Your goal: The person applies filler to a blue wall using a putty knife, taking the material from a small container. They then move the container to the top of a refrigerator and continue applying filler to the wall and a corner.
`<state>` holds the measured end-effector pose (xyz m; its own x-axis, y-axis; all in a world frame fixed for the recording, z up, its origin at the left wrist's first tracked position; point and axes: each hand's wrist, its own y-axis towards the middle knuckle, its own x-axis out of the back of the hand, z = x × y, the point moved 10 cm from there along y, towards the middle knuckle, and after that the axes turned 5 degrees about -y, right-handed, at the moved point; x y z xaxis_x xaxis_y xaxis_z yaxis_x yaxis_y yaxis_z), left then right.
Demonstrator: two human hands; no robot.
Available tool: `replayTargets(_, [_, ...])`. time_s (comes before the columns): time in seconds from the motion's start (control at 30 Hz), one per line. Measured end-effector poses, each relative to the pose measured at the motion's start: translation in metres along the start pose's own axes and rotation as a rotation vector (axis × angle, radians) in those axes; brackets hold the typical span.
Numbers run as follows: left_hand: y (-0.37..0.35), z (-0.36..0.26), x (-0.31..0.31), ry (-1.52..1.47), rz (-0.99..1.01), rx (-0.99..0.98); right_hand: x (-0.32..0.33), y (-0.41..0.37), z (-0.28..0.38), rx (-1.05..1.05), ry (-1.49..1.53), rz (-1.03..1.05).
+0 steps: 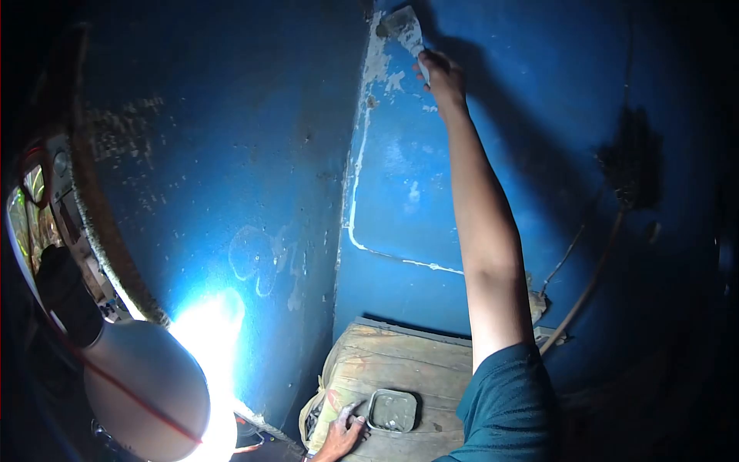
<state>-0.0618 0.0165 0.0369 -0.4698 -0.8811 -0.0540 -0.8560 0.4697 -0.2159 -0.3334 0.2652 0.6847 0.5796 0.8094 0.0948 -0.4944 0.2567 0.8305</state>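
My right hand (443, 75) is raised high and grips a putty knife (404, 31), whose blade lies against the blue wall (493, 154) near the corner, where white filler patches show. My left hand (342, 437) rests with fingers spread on a wooden surface (408, 362) low in view, right beside a small grey tray (391, 410) with filler in it.
A bright lamp (146, 389) glares at the lower left against the adjoining blue wall (231, 154). A doorway (46, 231) opens at the far left. A broom (623, 200) leans on the wall at right. White filler lines run down the corner.
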Motion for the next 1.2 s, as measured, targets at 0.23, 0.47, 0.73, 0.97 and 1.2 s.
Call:
replayTargets(0.23, [-0.009, -0.021, 0.0, -0.01, -0.054, 0.076, -0.037, 0.034, -0.056, -0.148, 0.098, -0.082])
replayTargets(0.47, [-0.011, -0.04, 0.008, 0.217, -0.144, -0.012, -0.043, 0.044, -0.069, -0.125, 0.149, -0.133])
replayTargets(0.73, [-0.005, -0.023, 0.005, 0.122, -0.122, -0.078, 0.006, 0.088, -0.058, 0.319, -0.545, -0.495])
replayTargets(0.97, [0.006, 0.005, 0.004, 0.128, -0.1, -0.202, 0.048, 0.071, -0.057, 0.024, -0.244, -0.248])
replayTargets(1.2, [-0.004, -0.018, 0.003, 0.065, -0.08, -0.053, 0.007, 0.036, -0.018, 0.247, -0.543, 0.038])
